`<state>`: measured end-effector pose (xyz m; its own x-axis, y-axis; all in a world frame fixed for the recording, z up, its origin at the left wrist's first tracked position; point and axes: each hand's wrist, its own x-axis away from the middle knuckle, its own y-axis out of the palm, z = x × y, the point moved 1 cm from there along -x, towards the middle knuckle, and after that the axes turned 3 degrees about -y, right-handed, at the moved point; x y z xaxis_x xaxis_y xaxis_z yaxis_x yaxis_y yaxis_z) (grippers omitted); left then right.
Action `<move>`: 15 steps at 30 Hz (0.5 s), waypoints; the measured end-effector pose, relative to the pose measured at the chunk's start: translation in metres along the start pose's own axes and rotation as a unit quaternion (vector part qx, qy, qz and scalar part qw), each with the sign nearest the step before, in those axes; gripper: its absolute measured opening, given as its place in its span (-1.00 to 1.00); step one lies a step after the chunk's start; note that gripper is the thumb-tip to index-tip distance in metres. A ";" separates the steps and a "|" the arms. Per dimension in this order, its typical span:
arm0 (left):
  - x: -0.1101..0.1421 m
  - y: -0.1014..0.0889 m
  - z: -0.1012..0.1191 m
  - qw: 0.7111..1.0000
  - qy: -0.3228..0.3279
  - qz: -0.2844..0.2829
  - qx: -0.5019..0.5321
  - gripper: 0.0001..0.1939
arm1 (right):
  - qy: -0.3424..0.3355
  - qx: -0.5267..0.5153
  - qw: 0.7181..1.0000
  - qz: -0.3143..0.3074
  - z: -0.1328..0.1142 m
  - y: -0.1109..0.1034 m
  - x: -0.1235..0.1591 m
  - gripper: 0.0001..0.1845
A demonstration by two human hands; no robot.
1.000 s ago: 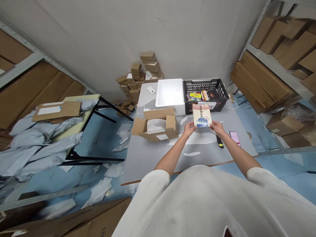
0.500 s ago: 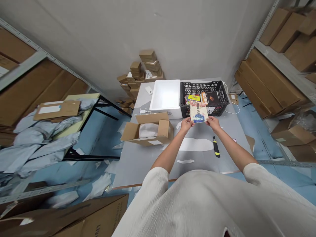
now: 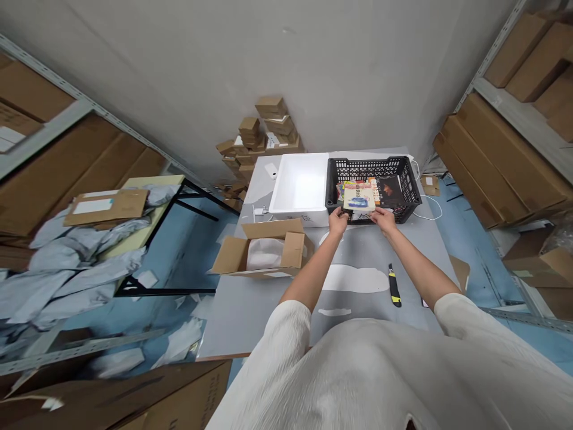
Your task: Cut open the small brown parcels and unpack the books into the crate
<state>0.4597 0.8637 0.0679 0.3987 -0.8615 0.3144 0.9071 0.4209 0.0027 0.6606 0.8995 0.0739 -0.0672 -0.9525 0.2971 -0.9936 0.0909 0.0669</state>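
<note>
A thin book [image 3: 359, 196] with a cream, red and blue cover is over the front part of a black plastic crate [image 3: 407, 190], its near edge by the crate's front rim. My left hand [image 3: 338, 221] is closed at the book's near left corner, beside the rim; its fingertips are partly hidden. With curled fingers, my right hand [image 3: 384, 220] holds the near right corner. Inside the crate lie a dark book [image 3: 390, 191] with an orange-lettered edge and some colourful covers, partly covered by the book I hold.
Left of the crate stands a white foam box [image 3: 274, 200]. An open cardboard box [image 3: 293, 249] holding something white sits nearer. A yellow-black utility knife [image 3: 394, 286] and torn white patches lie on the grey table [image 3: 250, 310]. Grey parcels [image 3: 89, 263] cover a side table.
Both hands have moved forward with the book, lowering it from in front of the crate to over its front part. The view has shifted slightly.
</note>
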 end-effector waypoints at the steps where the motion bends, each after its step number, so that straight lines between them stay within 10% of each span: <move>1: -0.001 0.001 -0.002 1.000 0.004 0.011 -0.008 -0.48 | 0.012 -0.014 1.000 0.008 0.000 0.002 -0.001 -0.67; 15: 0.033 -0.018 -0.026 0.998 -0.025 -0.010 -0.062 -0.60 | 0.076 0.004 0.996 -0.044 0.018 0.000 0.044 -0.87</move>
<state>0.4600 0.8198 0.0534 0.3753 -0.8530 0.3626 0.9260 0.3621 -0.1068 0.6554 0.8519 0.0695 0.0335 -0.9019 0.4307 -0.9959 0.0063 0.0906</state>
